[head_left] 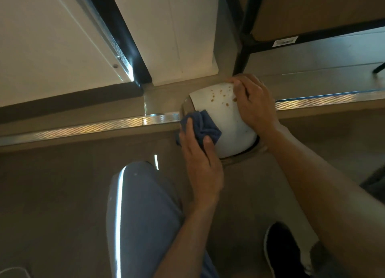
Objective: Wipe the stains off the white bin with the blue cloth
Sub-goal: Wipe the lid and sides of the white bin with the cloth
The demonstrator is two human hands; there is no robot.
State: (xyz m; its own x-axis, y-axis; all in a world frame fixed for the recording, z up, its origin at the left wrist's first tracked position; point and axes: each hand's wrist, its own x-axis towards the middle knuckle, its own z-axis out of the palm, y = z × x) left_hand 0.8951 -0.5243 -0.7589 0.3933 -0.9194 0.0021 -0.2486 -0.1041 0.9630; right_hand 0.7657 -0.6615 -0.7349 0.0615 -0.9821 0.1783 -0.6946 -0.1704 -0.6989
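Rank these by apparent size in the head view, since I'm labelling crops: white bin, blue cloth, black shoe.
1. white bin, largest, though partly covered by both hands.
2. black shoe, but it is nearer the camera and cut off, so this is unsure.
3. blue cloth, bunched up, smallest.

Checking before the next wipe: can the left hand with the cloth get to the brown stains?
Probably yes: the left hand presses the cloth low on the bin; bare white surface leads to the stains.
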